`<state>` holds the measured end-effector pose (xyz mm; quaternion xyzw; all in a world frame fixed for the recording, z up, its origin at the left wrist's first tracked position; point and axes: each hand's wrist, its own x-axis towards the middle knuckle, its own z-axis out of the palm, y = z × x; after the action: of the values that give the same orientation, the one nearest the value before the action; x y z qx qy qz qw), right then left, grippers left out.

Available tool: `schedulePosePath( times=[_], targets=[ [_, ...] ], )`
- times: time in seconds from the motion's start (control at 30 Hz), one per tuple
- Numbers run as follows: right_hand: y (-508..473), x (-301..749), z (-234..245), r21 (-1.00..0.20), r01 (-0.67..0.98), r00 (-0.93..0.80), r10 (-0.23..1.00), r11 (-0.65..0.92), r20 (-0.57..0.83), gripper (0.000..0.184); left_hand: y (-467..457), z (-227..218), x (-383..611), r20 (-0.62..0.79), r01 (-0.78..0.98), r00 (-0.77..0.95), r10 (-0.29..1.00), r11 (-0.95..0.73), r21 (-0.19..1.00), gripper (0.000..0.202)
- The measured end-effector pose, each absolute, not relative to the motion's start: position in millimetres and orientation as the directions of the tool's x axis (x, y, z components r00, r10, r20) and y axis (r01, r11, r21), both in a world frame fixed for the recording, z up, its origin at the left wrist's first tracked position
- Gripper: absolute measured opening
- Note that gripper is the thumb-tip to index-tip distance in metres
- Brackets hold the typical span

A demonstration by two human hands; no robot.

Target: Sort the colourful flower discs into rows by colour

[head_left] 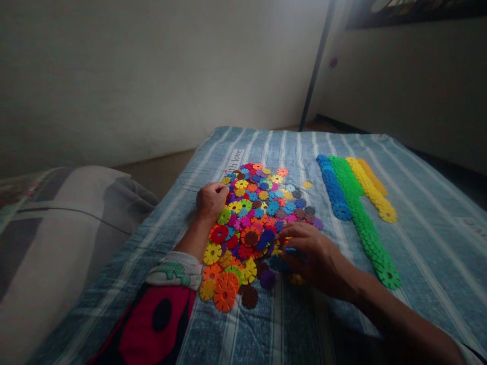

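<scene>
A heap of flat, toothed plastic discs in many colours (258, 218) lies on a blue striped sheet (266, 147). My left hand (211, 200) rests at the heap's left edge, fingers curled into a loose fist over the discs. My right hand (314, 253) lies on the heap's near right side, fingers bent and pinching a blue disc (291, 250). To the right, sorted discs lie in overlapping rows: a blue row (333, 187), a long green row (361, 218), a yellow row (373, 192) and an orange row (375, 177).
A grey pillow or cushion (57, 238) sits at the left beside the sheet. Pale walls rise behind, with a dark vertical pole (315, 66) at the corner. My left sleeve (160, 309) is pink and black with a patterned cuff.
</scene>
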<state>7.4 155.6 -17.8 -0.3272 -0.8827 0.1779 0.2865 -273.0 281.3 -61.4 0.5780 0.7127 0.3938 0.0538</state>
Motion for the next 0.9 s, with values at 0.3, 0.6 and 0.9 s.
schedulePosePath(
  times=[0.3, 0.6, 0.9],
  targets=[
    [149, 6, -3, -0.356, 0.76, -0.556, 0.828, 0.544, 0.078, 0.029, 281, -61, -272, 0.362, 0.77, -0.334, 0.87, 0.03, 0.638, 0.025],
    [132, -6, 0, -0.313, 0.781, -0.611, 0.766, 0.541, -0.201, 0.018, 279, -57, -269, 0.36, 0.779, -0.333, 0.872, 0.039, 0.626, 0.023],
    [132, -8, -11, -0.189, 0.794, -0.604, 0.785, 0.578, -0.135, 0.035, 280, -59, -269, 0.372, 0.773, -0.334, 0.866, 0.026, 0.633, 0.023]
  ],
)
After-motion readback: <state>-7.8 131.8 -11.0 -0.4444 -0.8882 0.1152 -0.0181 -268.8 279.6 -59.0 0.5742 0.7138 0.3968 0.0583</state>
